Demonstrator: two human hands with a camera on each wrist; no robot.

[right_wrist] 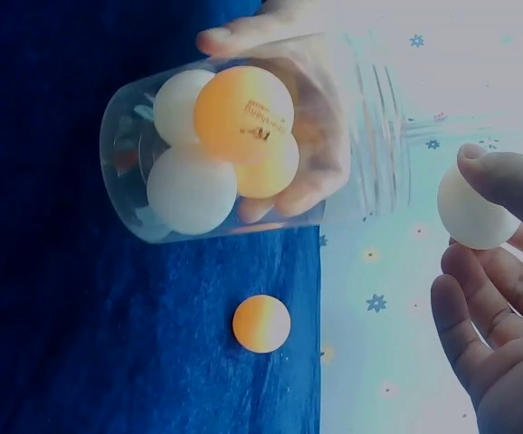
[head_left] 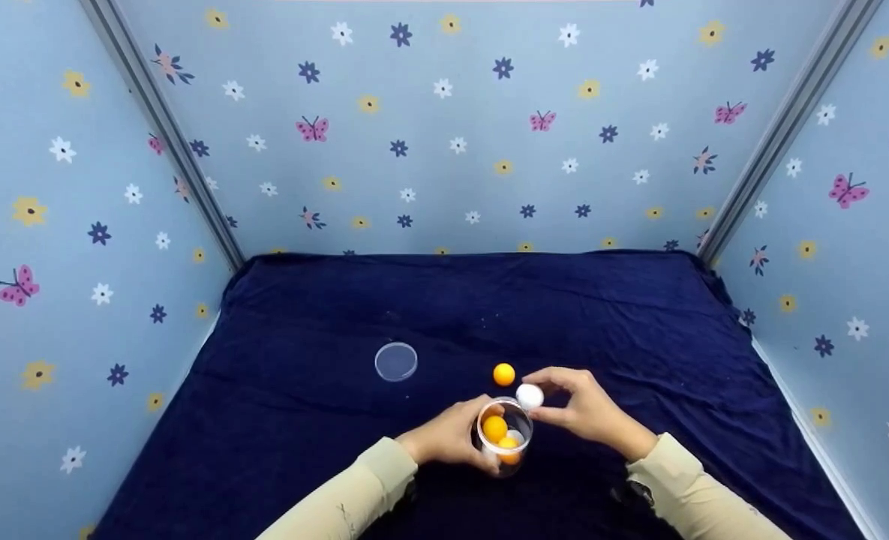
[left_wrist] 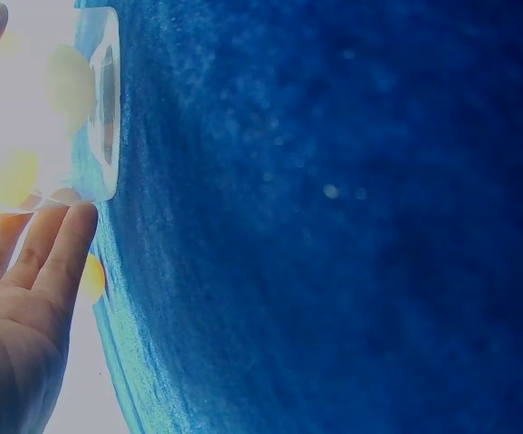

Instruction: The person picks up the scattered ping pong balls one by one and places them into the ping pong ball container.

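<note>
My left hand (head_left: 450, 435) grips a clear plastic jar (head_left: 530, 433) round its side, with the mouth uncovered. Inside, the right wrist view shows orange ping-pong balls (right_wrist: 243, 113) and white ping-pong balls (right_wrist: 192, 191) heaped together toward the base. Between the thumb and fingers of my right hand (head_left: 588, 411) a white ping-pong ball (head_left: 530, 396) is pinched, just beside the jar's rim. In the right wrist view that pinched ball (right_wrist: 475, 210) is outside the jar, a little beyond its mouth. A loose orange ping-pong ball (head_left: 504, 374) lies on the cloth behind the jar.
A clear round lid (head_left: 396, 361) lies flat on the dark blue cloth (head_left: 301, 420), left of and beyond the jar. Patterned blue walls (head_left: 444, 135) stand at the back and on both sides. The cloth has wrinkles at the right.
</note>
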